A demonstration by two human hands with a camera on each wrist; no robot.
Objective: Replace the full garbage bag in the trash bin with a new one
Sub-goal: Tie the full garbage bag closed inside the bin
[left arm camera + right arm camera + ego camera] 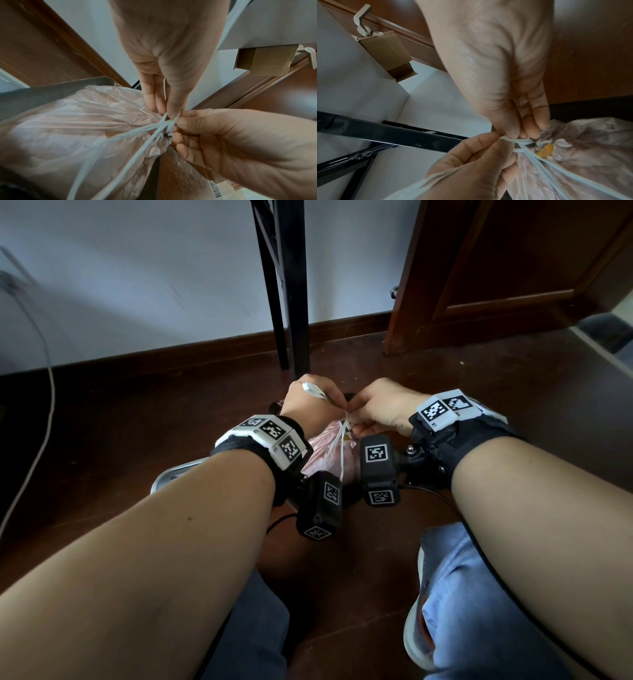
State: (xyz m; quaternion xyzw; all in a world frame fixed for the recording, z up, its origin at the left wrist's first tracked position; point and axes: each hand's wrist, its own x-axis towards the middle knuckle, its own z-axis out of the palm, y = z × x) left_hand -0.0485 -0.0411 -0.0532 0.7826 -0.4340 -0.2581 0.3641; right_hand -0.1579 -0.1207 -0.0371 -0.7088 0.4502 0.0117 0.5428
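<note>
At the centre of the head view, my left hand (313, 402) and my right hand (383, 405) meet fingertip to fingertip over a full, translucent pink plastic garbage bag (329, 450). Both hands are closed in a pinch on the bag's thin white drawstrings (342, 436), which cross at the gathered neck of the bag. The bag's mouth is bunched tight under my fingers. In the left wrist view the strings (154, 129) fan out from the knot toward the lower left, over the wrinkled bag (77, 121), and a grey bin rim (51, 92) shows along the bag's upper left edge. In the right wrist view something yellow (545, 150) shows through the plastic just beside the knot. The bag sits low between my forearms on a dark brown wooden floor (137, 422). A black metal furniture leg (291, 285) rises at the top centre, a brown wooden door (513, 268) fills the upper right, and a white cable (37, 405) trails down the left edge.
</note>
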